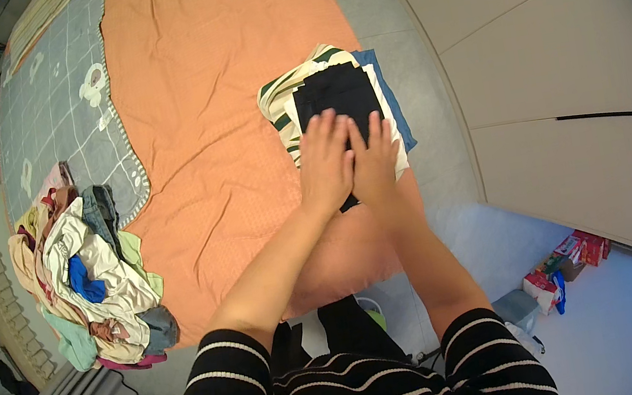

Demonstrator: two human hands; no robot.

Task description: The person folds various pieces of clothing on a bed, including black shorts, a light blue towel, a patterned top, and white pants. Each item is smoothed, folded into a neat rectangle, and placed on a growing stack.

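A folded black garment [336,88] lies on top of a stack of folded clothes near the right edge of the bed. Both my palms press down on it side by side. My left hand [323,165] rests flat on its left part, fingers stretched out. Beside it, my right hand [372,157] lies flat as well, the two touching near the thumbs. Under the black garment show a cream and green striped garment [275,98], something white, and a blue garment [391,99] sticking out at the right. My hands cover the near part of the black garment.
An orange bedspread [192,93] covers the bed. A loose heap of mixed clothes [91,266] sits at the left, beside a grey patterned blanket [63,113]. Beige cabinets [559,60] line the right side. Red packages [580,248] stand on the floor below them.
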